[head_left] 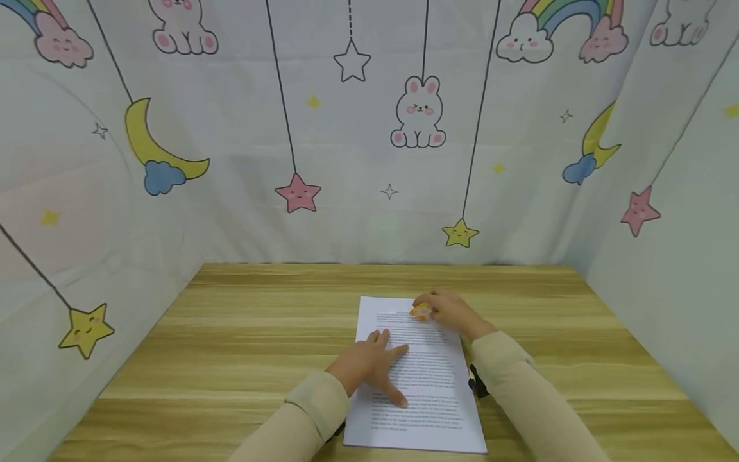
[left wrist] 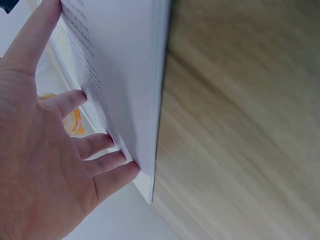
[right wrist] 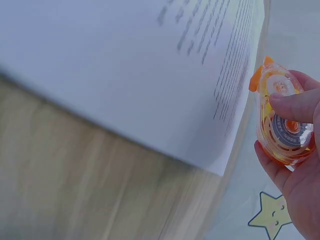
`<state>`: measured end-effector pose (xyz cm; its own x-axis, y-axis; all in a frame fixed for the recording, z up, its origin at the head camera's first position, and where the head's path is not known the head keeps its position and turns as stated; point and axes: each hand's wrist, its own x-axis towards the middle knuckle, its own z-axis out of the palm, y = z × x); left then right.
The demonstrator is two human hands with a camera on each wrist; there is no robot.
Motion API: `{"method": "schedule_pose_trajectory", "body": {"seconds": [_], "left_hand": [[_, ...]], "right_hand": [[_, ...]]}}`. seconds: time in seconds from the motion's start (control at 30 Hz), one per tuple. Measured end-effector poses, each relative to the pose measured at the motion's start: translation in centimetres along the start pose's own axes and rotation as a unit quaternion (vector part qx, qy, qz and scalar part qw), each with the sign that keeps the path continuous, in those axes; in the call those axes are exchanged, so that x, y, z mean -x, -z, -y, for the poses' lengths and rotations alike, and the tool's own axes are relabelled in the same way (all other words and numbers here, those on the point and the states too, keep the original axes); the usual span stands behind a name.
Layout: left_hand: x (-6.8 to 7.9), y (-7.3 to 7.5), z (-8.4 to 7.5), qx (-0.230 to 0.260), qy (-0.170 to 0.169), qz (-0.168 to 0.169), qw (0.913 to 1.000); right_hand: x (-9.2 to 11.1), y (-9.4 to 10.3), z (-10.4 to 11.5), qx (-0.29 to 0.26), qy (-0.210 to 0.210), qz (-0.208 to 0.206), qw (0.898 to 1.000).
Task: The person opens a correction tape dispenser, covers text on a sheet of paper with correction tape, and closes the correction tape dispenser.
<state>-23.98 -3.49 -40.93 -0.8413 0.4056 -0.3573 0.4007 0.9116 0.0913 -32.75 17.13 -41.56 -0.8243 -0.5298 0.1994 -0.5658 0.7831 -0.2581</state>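
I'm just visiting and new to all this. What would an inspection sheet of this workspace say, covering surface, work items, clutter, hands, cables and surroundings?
Surface: wood-grain table, with the paper lying on it.
Work items: printed paper; correction tape dispenser, orange and clear-cased, near the paper's far edge. Whether they touch cannot be told.
Clutter: nothing seen loose; a small black piece shows beside the right sleeve, identity unclear.
Left hand: fingers spread, fingertips on the paper.
Right hand: grips the dispenser.
Cables: nothing seen.
Surroundings: white fabric behind and at both sides, printed with rabbits, stars and moons.
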Motion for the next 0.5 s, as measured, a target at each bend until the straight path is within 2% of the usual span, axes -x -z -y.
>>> {"method": "schedule_pose_trajectory", "body": {"seconds": [0.27,0.5], "left_hand": [[0.1,0.0,-0.1,-0.006,0.001,0.001,1.0],[0.2,0.1,0.0,-0.01,0.004,0.001,0.9999]], "right_hand": [[-1.5,-0.6,1.4,0.012,-0.022,0.025,0.999],[-2.3,-0.9,2.2,0.028,-0.02,0.022,0.999]]}}
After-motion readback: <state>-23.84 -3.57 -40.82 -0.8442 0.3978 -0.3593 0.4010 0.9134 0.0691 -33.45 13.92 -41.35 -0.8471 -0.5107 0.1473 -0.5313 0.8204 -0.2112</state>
